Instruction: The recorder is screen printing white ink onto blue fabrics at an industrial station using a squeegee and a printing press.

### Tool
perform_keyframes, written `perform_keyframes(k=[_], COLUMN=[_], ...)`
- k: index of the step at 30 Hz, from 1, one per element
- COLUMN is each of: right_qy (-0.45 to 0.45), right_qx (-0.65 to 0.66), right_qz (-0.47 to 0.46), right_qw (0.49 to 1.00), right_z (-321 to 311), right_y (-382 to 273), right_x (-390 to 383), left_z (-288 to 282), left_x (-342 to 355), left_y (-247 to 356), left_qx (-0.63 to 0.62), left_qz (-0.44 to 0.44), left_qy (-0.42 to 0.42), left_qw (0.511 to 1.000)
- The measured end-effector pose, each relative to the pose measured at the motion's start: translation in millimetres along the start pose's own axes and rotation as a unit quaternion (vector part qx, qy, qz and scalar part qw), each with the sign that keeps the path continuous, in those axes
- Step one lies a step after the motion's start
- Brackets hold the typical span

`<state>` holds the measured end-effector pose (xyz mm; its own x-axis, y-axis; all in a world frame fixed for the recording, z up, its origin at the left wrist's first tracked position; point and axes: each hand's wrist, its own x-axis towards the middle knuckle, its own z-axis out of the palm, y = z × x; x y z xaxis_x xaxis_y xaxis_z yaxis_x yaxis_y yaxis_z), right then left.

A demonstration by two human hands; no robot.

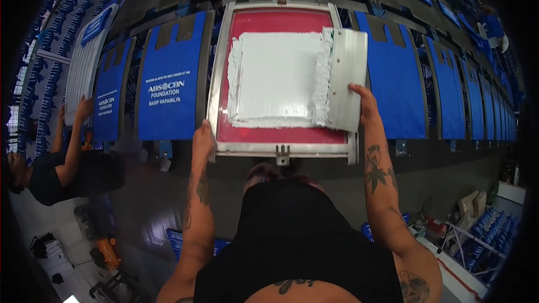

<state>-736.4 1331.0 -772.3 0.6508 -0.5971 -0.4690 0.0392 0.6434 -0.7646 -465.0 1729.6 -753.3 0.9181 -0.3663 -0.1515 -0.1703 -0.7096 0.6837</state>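
A silkscreen frame (222, 73) with pale metal sides and red mesh (283, 20) lies in front of me. Thick white ink (275, 81) covers the mesh's middle, with a raised ridge along its right side. At that ridge rests a wide metal squeegee (349, 73), slightly tilted and overlapping the frame's right side. My right hand (366, 104) grips the squeegee's right edge, thumb on top and the other fingers hidden beneath. My left hand (203, 139) is closed on the frame's lower left side. Whatever lies under the frame is hidden.
Blue bags lie on dark boards in a row, a printed one (168, 81) to the left and a plain one (393, 78) to the right. At far left another person (53, 171) holds up a pale frame (87, 67). An orange machine (109, 252) stands on the floor.
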Motion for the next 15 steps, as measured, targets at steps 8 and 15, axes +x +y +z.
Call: perform_keyframes(k=[8, 15], right_qy=[-0.081, -0.051], right_qx=[0.033, 0.059], right_qz=[0.073, 0.061], right_qw=[0.993, 0.995], right_z=[-11.2, -25.8], right_y=[4.7, 29.1], right_x=[31.7, 31.7], left_z=[24.5, 46.2], left_x=[20.7, 12.3], left_y=[-16.0, -34.1], left_qx=[-0.013, -0.009], left_qz=[-0.037, -0.024], left_qy=[-0.013, 0.022], left_qw=[0.999, 0.999])
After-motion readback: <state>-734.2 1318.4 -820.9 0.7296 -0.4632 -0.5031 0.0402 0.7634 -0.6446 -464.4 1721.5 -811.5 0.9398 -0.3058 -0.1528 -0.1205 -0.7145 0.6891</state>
